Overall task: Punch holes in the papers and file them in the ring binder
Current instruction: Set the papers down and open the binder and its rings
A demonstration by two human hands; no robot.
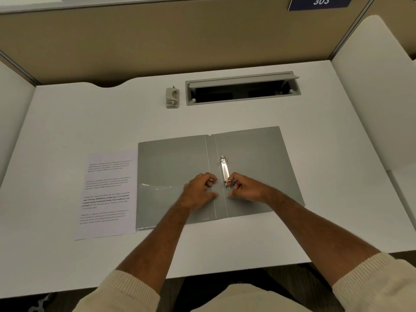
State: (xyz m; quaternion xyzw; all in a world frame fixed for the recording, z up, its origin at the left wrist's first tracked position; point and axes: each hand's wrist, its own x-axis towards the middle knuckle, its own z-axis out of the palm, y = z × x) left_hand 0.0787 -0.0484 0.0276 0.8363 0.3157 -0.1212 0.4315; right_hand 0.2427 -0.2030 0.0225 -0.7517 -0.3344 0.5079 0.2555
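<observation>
A grey ring binder [258, 154] lies open flat on the white desk. Its metal ring mechanism [224, 170] sits just right of the spine. My right hand [244, 188] is at the mechanism's lower ring [227, 182], fingers curled and pinching it. My left hand [198, 190] rests on the spine just left of that ring, fingers curled, thumb on the cover, nothing visibly in its grasp. A printed sheet of paper [108, 194] lies flat against the binder's left edge. A small grey hole punch [172, 97] stands at the back of the desk, well beyond both hands.
An open cable tray [243, 90] with a raised lid is set into the desk right of the punch. Partition walls [157, 41] enclose the desk at the back and on both sides. A "303" sign [320, 2] hangs top right.
</observation>
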